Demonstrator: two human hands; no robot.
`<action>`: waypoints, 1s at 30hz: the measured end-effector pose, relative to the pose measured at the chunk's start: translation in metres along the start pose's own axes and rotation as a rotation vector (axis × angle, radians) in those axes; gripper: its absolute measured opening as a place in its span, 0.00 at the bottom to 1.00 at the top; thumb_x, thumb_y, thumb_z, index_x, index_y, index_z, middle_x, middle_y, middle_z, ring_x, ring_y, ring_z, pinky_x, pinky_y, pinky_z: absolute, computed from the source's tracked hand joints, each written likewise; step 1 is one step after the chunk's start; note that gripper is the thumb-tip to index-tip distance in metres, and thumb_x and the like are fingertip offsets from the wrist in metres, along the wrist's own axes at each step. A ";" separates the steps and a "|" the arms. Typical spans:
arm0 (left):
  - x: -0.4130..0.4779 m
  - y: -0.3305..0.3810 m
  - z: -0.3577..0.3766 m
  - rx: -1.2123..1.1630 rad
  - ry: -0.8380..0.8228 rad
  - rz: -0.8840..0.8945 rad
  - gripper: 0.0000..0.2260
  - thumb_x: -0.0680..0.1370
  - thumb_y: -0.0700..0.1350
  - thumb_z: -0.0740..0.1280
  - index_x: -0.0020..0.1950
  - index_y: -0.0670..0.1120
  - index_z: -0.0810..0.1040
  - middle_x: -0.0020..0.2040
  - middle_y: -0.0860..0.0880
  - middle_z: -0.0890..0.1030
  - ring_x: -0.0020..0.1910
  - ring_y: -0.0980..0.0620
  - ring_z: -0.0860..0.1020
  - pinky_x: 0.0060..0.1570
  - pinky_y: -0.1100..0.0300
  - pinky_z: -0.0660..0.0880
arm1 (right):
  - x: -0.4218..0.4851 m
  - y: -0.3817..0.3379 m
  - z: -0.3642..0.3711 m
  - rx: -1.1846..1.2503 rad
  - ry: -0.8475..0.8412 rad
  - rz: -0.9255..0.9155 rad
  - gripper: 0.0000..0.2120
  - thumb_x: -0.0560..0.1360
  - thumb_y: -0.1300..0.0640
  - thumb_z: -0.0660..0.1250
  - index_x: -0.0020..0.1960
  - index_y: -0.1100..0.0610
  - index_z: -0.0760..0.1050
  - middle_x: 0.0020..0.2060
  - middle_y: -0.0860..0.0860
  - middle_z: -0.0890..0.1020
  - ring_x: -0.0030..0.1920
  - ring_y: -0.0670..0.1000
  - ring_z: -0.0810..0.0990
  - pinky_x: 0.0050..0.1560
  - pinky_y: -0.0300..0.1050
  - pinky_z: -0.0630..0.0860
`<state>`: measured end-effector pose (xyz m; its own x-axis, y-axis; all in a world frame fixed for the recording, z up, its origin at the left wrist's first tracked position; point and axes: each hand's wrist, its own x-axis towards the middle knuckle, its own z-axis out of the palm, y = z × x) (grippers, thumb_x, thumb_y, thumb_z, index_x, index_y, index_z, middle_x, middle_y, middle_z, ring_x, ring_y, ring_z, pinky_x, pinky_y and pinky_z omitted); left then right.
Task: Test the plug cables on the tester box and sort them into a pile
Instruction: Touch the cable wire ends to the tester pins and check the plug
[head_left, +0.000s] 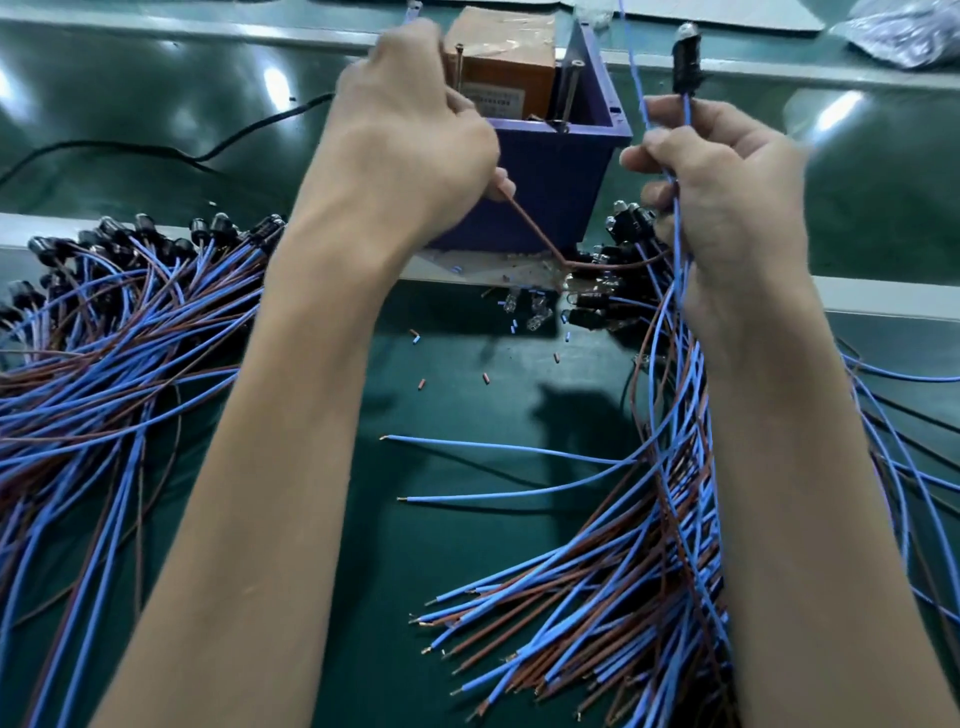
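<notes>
Currently I see the left hand (410, 145) raised in front of the tester box (550, 176), fingers curled tight and pinching a brown wire (524, 218) that runs down across the box's front. The right hand (727, 176) is just right of the box, fingers closed round a blue wire (687, 106), its black plug (685, 57) upright above the fist. One cable pile (114, 332) lies left of the box on the green bench (467, 519); a second heap (649, 545) lies to its right.

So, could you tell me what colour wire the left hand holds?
Reddish brown, clearest in the head view: the wire in the left hand.
</notes>
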<state>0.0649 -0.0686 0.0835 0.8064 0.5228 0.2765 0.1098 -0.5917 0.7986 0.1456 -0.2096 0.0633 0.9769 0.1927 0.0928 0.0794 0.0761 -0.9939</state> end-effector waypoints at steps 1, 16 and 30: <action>0.001 -0.002 -0.002 0.027 0.021 -0.027 0.12 0.75 0.33 0.57 0.56 0.41 0.73 0.40 0.51 0.77 0.34 0.52 0.84 0.43 0.55 0.81 | 0.000 0.001 0.001 0.003 -0.006 0.004 0.09 0.77 0.66 0.62 0.46 0.55 0.78 0.32 0.50 0.80 0.26 0.41 0.70 0.26 0.31 0.65; -0.004 -0.016 -0.010 0.085 -0.157 -0.278 0.12 0.73 0.34 0.59 0.36 0.48 0.75 0.41 0.47 0.84 0.36 0.51 0.85 0.55 0.52 0.79 | 0.005 0.013 0.004 -0.085 -0.079 0.092 0.13 0.76 0.66 0.59 0.40 0.53 0.77 0.27 0.48 0.69 0.22 0.42 0.64 0.22 0.31 0.60; -0.010 -0.002 -0.017 0.168 -0.274 -0.251 0.16 0.75 0.32 0.59 0.36 0.52 0.71 0.52 0.43 0.82 0.35 0.53 0.84 0.58 0.50 0.77 | 0.006 0.012 0.001 -0.023 -0.119 0.063 0.04 0.75 0.66 0.62 0.45 0.63 0.75 0.22 0.45 0.65 0.20 0.43 0.58 0.21 0.35 0.54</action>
<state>0.0465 -0.0622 0.0876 0.8649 0.4944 -0.0871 0.3983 -0.5702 0.7184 0.1519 -0.2069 0.0523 0.9496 0.3116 0.0351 0.0244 0.0383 -0.9990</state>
